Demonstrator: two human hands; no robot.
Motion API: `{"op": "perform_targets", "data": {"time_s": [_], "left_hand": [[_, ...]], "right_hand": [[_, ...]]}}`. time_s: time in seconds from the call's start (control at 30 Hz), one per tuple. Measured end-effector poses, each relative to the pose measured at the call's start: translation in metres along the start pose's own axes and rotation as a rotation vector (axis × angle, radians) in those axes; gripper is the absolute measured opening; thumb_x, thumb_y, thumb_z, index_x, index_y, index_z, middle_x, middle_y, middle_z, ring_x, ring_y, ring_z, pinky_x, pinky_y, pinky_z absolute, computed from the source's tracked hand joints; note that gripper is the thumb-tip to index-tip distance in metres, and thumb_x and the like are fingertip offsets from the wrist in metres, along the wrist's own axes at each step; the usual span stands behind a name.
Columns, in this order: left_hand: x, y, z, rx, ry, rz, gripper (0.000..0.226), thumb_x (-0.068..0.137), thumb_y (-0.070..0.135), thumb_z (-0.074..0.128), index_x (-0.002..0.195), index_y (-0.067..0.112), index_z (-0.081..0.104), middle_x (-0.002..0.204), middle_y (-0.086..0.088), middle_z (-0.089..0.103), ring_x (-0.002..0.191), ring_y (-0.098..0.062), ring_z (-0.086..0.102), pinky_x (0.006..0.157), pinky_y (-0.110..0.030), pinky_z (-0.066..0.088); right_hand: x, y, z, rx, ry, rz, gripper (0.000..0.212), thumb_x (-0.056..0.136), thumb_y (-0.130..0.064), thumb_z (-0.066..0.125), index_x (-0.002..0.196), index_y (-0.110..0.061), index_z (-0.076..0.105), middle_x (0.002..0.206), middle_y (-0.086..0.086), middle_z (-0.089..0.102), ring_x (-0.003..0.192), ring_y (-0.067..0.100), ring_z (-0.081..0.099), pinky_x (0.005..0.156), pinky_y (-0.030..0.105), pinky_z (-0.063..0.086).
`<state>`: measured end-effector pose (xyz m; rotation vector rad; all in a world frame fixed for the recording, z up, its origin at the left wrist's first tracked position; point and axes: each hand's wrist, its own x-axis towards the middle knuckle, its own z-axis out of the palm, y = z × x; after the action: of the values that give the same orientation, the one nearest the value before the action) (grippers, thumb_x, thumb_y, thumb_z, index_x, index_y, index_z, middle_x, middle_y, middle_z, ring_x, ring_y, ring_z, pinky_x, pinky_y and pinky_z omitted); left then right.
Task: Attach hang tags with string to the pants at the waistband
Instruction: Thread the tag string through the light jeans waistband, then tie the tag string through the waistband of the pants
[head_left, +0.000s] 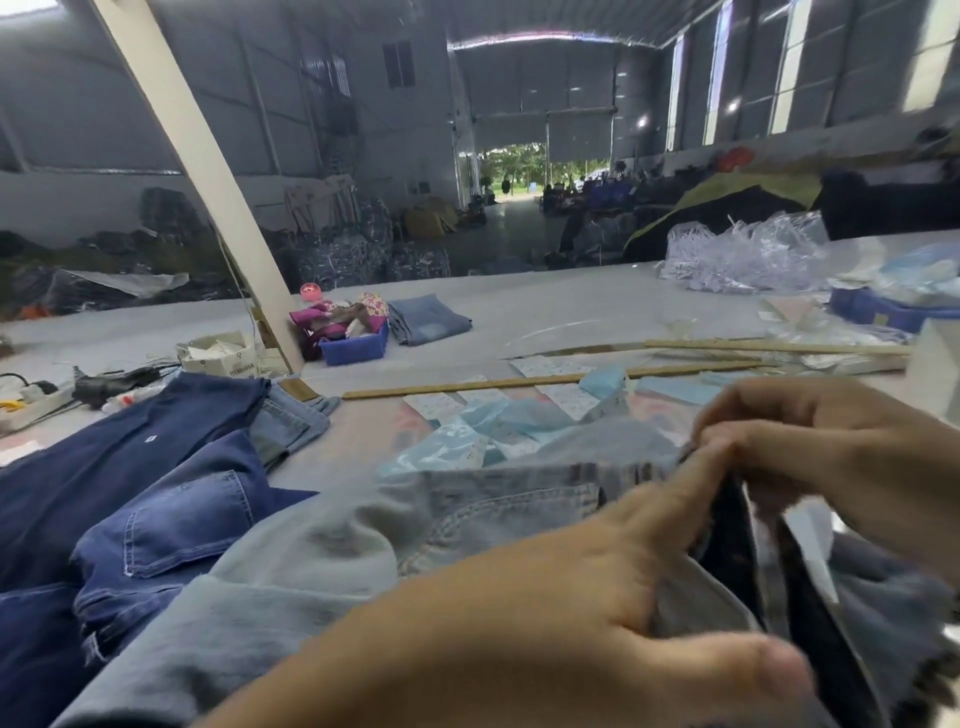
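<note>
Lying at the far left of the gray surface (545, 306) are a white power strip (36, 397) and a black tool (111, 387). Just past them sits a small white box (221, 353). A pile of dark blue jeans (130, 499) covers the near left side. A tall cream post (202, 171) leans up from the surface, and near its foot a blue bin (356, 347) holds bright cloth. Folded light jeans (428, 319) lie right beside the bin. Two long wooden sticks (545, 380) rest across the middle, with white paper tags (550, 366) and light blue bags (467, 441) spread around them. The light blue pants (374, 551) lie in front, close to the person. The left hand (571, 597) holds up the waistband (613, 475), with its pointer finger stretched out to the edge. The right hand (831, 452) is curled, and its fingertips (719, 434) pinch the same spot of the waistband. What else they pinch is too blurry to tell. Dark hang tags (737, 561) dangle below the two hands. Clear plastic wrap (748, 249) is heaped at the far right.
</note>
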<state>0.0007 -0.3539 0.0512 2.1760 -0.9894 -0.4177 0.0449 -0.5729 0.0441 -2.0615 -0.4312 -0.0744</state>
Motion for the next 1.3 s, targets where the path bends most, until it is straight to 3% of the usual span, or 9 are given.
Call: {"op": "perform_targets", "data": {"time_s": [0.13,0.23,0.33,0.43,0.63,0.73,0.8,0.93,1.3], "left_hand": [[0.041,0.018,-0.037,0.062,-0.237,-0.177,0.102,0.092,0.045,0.063,0.144,0.052,-0.025,0.151,0.002,0.045,0.125,-0.004,0.047,0.104,-0.018,0.039],[0.075,0.013,-0.080,0.017,-0.163,-0.273,0.082,0.095,0.011,0.062,0.156,0.030,0.012,0.143,-0.008,0.052,0.112,-0.021,0.062,0.101,-0.031,0.050],[0.106,-0.015,-0.121,0.698,-0.039,-0.437,0.044,0.097,0.015,0.055,0.141,0.015,0.050,0.134,-0.009,0.059,0.110,-0.023,0.059,0.095,-0.031,0.046],[0.130,-0.053,-0.150,1.162,-0.100,-0.739,0.036,0.096,0.019,0.054,0.131,0.008,0.058,0.130,-0.010,0.057,0.116,-0.029,0.054,0.098,-0.038,0.044],[0.189,-0.128,-0.165,0.861,-0.052,-0.731,0.022,0.094,0.029,0.062,0.104,0.010,0.062,0.090,-0.004,0.057,0.073,-0.017,0.059,0.078,-0.033,0.050],[0.198,-0.191,-0.159,0.891,-0.023,-0.796,0.037,0.092,0.025,0.062,0.125,0.009,0.060,0.109,-0.010,0.060,0.101,-0.029,0.061,0.095,-0.043,0.050],[0.194,-0.234,-0.150,0.817,0.051,-0.830,0.039,0.092,0.022,0.056,0.129,0.011,0.057,0.122,-0.011,0.059,0.112,-0.031,0.058,0.097,-0.044,0.049],[0.177,-0.304,-0.118,0.640,0.198,-0.863,0.012,0.094,0.019,0.049,0.101,0.015,0.059,0.102,-0.002,0.059,0.088,-0.023,0.054,0.081,-0.035,0.051],[0.175,-0.344,-0.085,0.511,0.079,-0.818,0.038,0.082,0.047,0.069,0.067,0.021,0.046,0.070,0.003,0.051,0.064,-0.013,0.048,0.060,-0.028,0.040]], "right_hand": [[0.043,-0.007,-0.028,-0.104,0.051,0.032,0.017,0.083,-0.008,0.063,0.080,-0.021,0.073,0.066,0.001,0.070,0.052,0.011,0.060,0.054,0.030,0.052],[0.080,-0.011,-0.036,-0.238,0.022,0.126,0.017,0.087,-0.003,0.059,0.081,-0.014,0.070,0.066,0.004,0.069,0.056,0.013,0.061,0.055,0.026,0.054],[0.125,-0.016,-0.028,-0.435,-0.035,0.225,0.012,0.091,-0.014,0.059,0.087,-0.007,0.067,0.078,0.010,0.069,0.062,0.018,0.059,0.057,0.029,0.054],[0.168,-0.014,-0.006,-0.789,-0.094,0.236,0.015,0.091,-0.016,0.053,0.078,-0.009,0.058,0.080,0.008,0.064,0.064,0.016,0.057,0.056,0.026,0.051],[0.240,0.030,0.061,-1.081,-0.186,0.171,0.009,0.091,-0.017,0.049,0.096,-0.015,0.056,0.082,0.000,0.053,0.076,0.021,0.052,0.072,0.033,0.048],[0.259,0.073,0.085,-1.084,-0.287,0.259,0.026,0.092,-0.019,0.049,0.116,-0.012,0.058,0.111,0.008,0.061,0.094,0.025,0.056,0.084,0.035,0.051],[0.263,0.109,0.091,-1.039,-0.331,0.332,0.010,0.092,-0.018,0.047,0.099,-0.014,0.053,0.105,0.008,0.059,0.088,0.023,0.055,0.078,0.031,0.049],[0.252,0.173,0.100,-0.948,-0.401,0.496,0.014,0.087,-0.017,0.051,0.074,-0.016,0.046,0.084,0.000,0.054,0.070,0.013,0.050,0.061,0.027,0.040],[0.243,0.196,0.115,-0.801,-0.587,0.536,0.050,0.085,-0.028,0.070,0.130,-0.018,0.054,0.129,0.001,0.056,0.099,0.018,0.049,0.077,0.027,0.039]]}}
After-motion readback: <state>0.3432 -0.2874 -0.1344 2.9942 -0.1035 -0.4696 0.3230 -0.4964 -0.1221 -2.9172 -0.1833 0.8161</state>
